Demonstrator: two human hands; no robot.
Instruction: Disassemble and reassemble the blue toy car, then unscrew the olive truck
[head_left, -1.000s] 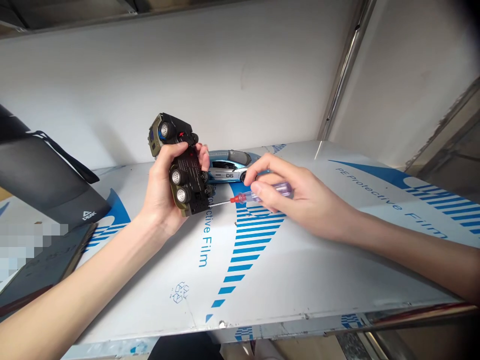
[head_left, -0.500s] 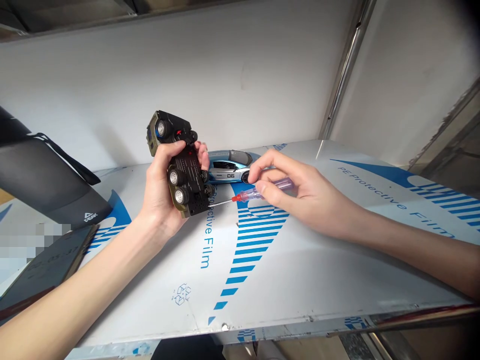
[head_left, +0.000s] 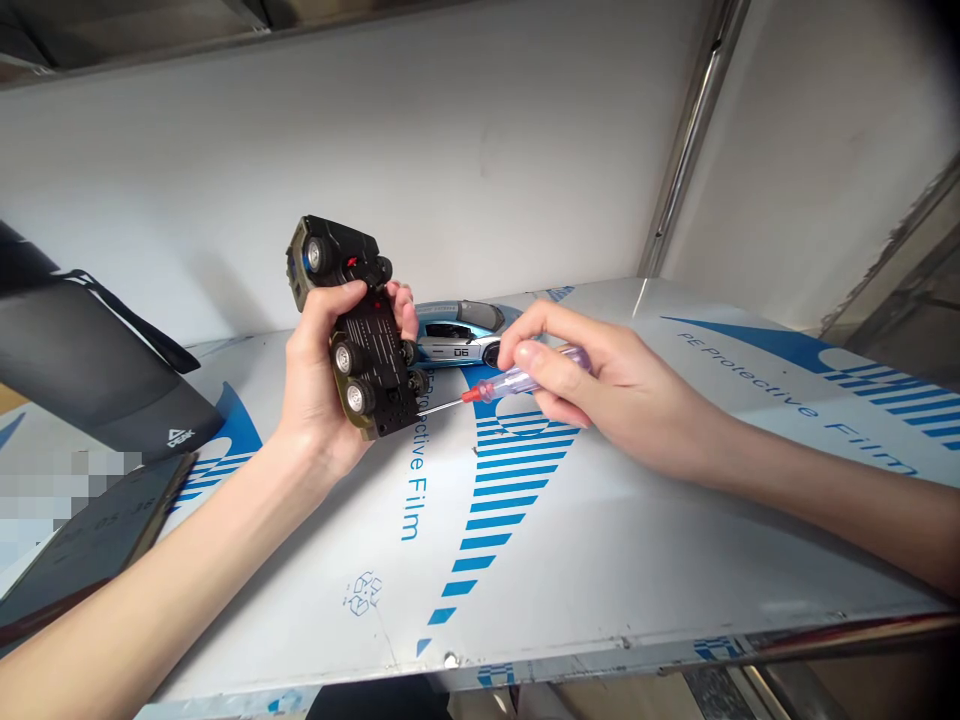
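Note:
My left hand (head_left: pixel 319 375) is wrapped round a toy truck (head_left: pixel 375 345), whose black underside and silver-hubbed wheels face me. Its olive body shows only along the left edge. In my right hand (head_left: pixel 581 375) is a screwdriver (head_left: pixel 517 382) with a clear purplish handle and a red collar. The metal shaft points left, and its tip is at the lower right edge of the truck's underside; whether it sits in a screw I cannot tell. Behind both hands stands a blue and silver toy car (head_left: pixel 457 335) marked 06, partly hidden by my fingers.
A dark grey bottle or cup with a strap (head_left: pixel 127 360) leans in at the left. Below it lies a dark-screened device (head_left: pixel 90 550). The shelf (head_left: pixel 600 580) is covered in printed protective film, with a white wall (head_left: pixel 450 150) behind and a metal post (head_left: pixel 694 130) at right.
My right thumb and fingers have shifted round the screwdriver handle. The toy truck has moved very slightly left in my left hand, and the screwdriver tip stays at its edge.

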